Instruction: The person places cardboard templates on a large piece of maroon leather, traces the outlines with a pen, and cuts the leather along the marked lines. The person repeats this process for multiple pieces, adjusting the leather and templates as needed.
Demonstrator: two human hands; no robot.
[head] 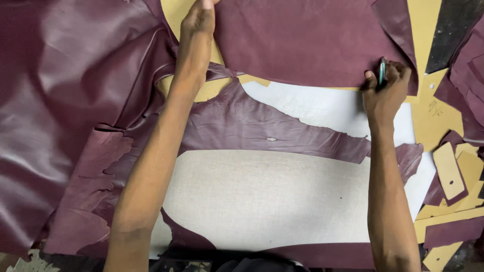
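here the left hand (199,17) lies flat, grip spread, pressing the maroon leather piece (302,40) near its far corner; the right hand (385,90) has its grip pinched around a small cutting tool (382,72) at the leather's near edge, over a tan cardboard pattern (433,118) on the pale worktop (262,201).

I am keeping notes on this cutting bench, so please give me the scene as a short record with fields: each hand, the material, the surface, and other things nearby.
left hand: left hand pressed flat on the dark maroon leather sheet
right hand: right hand gripping a small teal-handled cutting tool at the sheet's lower edge
surface: pale grey cutting board, bare in the middle
offcuts: ragged maroon leather strip across the board
right side: tan cardboard pattern pieces
left side: large glossy maroon hide
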